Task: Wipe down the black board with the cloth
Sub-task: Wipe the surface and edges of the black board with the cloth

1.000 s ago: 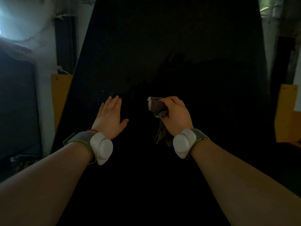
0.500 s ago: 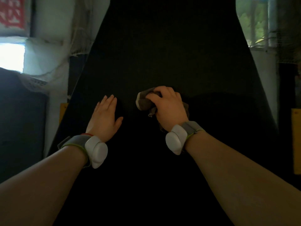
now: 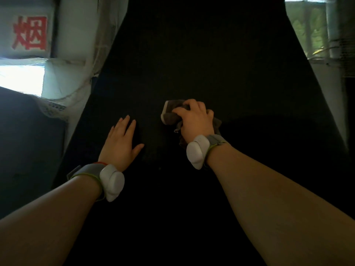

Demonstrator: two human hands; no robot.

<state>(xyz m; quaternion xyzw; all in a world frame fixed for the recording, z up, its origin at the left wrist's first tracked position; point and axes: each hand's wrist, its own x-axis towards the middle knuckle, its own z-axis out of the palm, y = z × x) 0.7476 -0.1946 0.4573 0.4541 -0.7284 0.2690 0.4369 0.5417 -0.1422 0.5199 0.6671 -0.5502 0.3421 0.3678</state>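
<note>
right hand (image 3: 196, 120) fingers curled round cloth (image 3: 171, 116) on board (image 3: 211, 64); left hand (image 3: 120, 144) flat, fingers together; red sign (image 3: 30, 32) reads "烟".

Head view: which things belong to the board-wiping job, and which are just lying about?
Job: black board; cloth, gripped by the right hand; left hand, flat on the board.
Lying about: red-character sign; window.

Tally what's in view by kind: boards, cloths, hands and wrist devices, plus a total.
black board: 1
cloth: 1
hands: 2, left hand flat on the board, right hand gripping the cloth
wrist devices: 2, left wrist device, right wrist device
total: 6
</note>
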